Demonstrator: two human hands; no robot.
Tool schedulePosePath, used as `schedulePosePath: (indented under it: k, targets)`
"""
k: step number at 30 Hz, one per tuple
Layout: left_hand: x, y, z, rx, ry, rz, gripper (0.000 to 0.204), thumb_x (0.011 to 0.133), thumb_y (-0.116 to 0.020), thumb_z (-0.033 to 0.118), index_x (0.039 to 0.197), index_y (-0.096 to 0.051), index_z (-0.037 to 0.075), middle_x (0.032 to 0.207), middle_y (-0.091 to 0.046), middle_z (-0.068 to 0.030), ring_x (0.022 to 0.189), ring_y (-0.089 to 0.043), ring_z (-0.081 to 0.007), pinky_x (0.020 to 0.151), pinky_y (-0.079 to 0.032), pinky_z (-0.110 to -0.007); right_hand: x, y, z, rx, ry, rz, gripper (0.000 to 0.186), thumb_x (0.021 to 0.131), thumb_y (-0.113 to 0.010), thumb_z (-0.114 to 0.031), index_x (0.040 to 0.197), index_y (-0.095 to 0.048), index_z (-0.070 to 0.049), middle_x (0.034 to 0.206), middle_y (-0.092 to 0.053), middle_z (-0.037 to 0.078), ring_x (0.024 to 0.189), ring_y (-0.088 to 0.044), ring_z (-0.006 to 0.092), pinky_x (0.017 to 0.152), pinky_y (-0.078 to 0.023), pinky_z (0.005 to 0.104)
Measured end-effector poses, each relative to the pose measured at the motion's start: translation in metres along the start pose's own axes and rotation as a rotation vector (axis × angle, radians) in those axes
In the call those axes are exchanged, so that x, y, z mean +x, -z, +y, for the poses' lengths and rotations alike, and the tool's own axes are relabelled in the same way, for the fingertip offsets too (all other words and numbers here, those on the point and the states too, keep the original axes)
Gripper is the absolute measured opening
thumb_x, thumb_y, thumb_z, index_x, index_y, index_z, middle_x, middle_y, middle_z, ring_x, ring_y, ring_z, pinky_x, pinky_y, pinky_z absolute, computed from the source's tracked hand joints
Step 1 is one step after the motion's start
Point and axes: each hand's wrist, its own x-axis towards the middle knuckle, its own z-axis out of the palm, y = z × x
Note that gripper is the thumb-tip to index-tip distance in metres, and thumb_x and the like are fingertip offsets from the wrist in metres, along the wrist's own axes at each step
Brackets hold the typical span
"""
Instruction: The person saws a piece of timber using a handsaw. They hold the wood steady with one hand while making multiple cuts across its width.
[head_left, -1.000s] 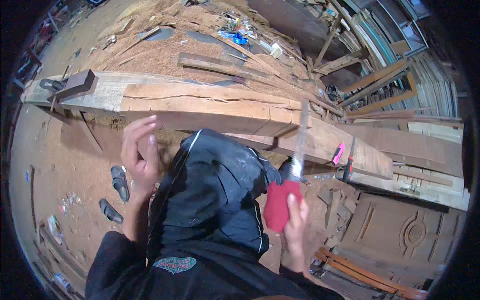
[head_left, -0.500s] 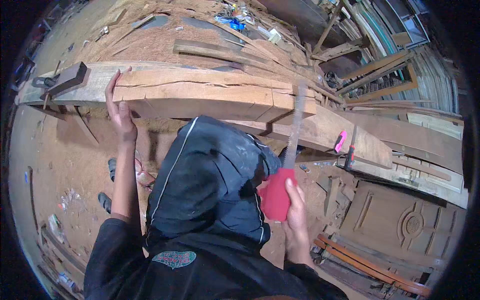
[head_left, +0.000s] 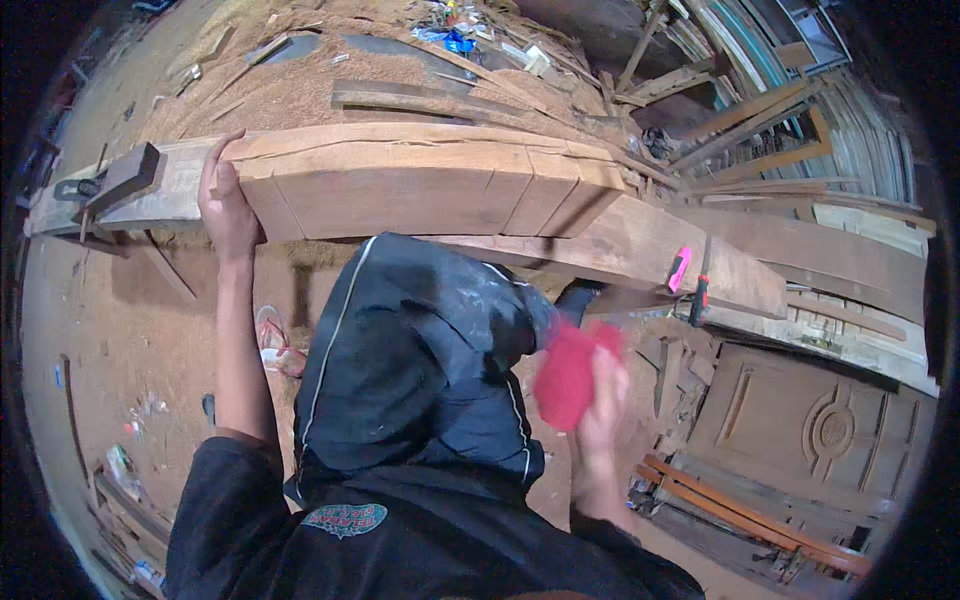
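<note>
"How's each grip?"

"The right hand [head_left: 604,388] is clenched round a bulky red tool handle [head_left: 563,380]; the left hand [head_left: 230,212] clasps the left end of a thick, cracked tan timber block [head_left: 400,197]."

"Where's that, and how far along?"

"Midway between the long pale wooden counter's [head_left: 655,240] ends. Dark lines [head_left: 518,205] cross the block's near face, seemingly done; no piece looks parted yet."

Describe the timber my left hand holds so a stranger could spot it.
Find the long beam crossing the view. On it lies a shorter timber, its left end held by your left hand. Its cracked top and crosswise side lines set it apart from the beam.
</note>
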Motion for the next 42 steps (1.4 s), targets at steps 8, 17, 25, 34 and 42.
schedulePosePath:
  k: [8, 17, 25, 34, 42]
  targets:
    - [-0.001, 0.001, 0.004, -0.028, 0.12, -0.032, 0.049, 0.109, -0.048, 0.04, 0.123, -0.065, -0.004, 0.116, -0.068, -0.0111, 0.108, -0.061, -0.0208, 0.1, -0.045, -0.033, 0.009, -0.011, -0.005, -0.029, 0.001, 0.088, 0.049, 0.106, -0.055, -0.039, 0.134, -0.059, 0.001, 0.126, -0.066, 0.017, 0.106, -0.069, 0.0243, 0.094, -0.056, 0.0402]
    - [-0.017, -0.006, 0.002, -0.086, 0.006, 0.067, 0.06, 0.097, -0.052, 0.049, 0.12, -0.062, -0.006, 0.116, -0.063, -0.015, 0.112, -0.059, -0.0244, 0.101, -0.044, -0.037, -0.01, -0.005, -0.028, -0.082, -0.087, -0.136, 0.031, 0.107, -0.056, -0.022, 0.124, -0.064, 0.002, 0.121, -0.069, 0.014, 0.107, -0.067, 0.0247, 0.097, -0.051, 0.0389]
    - [-0.021, -0.008, -0.003, -0.156, -0.013, 0.08, 0.058, 0.096, -0.052, 0.047, 0.121, -0.061, -0.005, 0.118, -0.063, -0.0154, 0.113, -0.058, -0.0247, 0.103, -0.043, -0.038, -0.026, -0.025, -0.025, 0.284, -0.086, -0.115, 0.033, 0.104, -0.064, -0.028, 0.119, -0.065, 0.001, 0.112, -0.071, 0.011, 0.104, -0.069, 0.0193, 0.096, -0.053, 0.0334]
    - [-0.028, -0.03, 0.013, -0.174, -0.019, 0.045, 0.049, 0.094, -0.057, 0.035, 0.124, -0.06, -0.004, 0.115, -0.064, -0.015, 0.112, -0.059, -0.0239, 0.102, -0.044, -0.038, -0.02, -0.032, -0.023, -0.122, -0.347, -0.213, 0.055, 0.098, -0.069, -0.045, 0.128, -0.057, 0.0, 0.115, -0.069, 0.011, 0.108, -0.068, 0.0236, 0.091, -0.057, 0.0406]
    - [-0.034, -0.048, 0.018, -0.162, -0.049, 0.001, 0.053, 0.095, -0.053, 0.039, 0.125, -0.06, -0.003, 0.117, -0.064, -0.0144, 0.115, -0.058, -0.0255, 0.105, -0.041, -0.038, -0.026, -0.037, -0.017, -0.071, -0.277, -0.166, 0.046, 0.102, -0.065, -0.038, 0.122, -0.061, 0.003, 0.116, -0.07, 0.012, 0.101, -0.07, 0.0216, 0.089, -0.057, 0.0384]
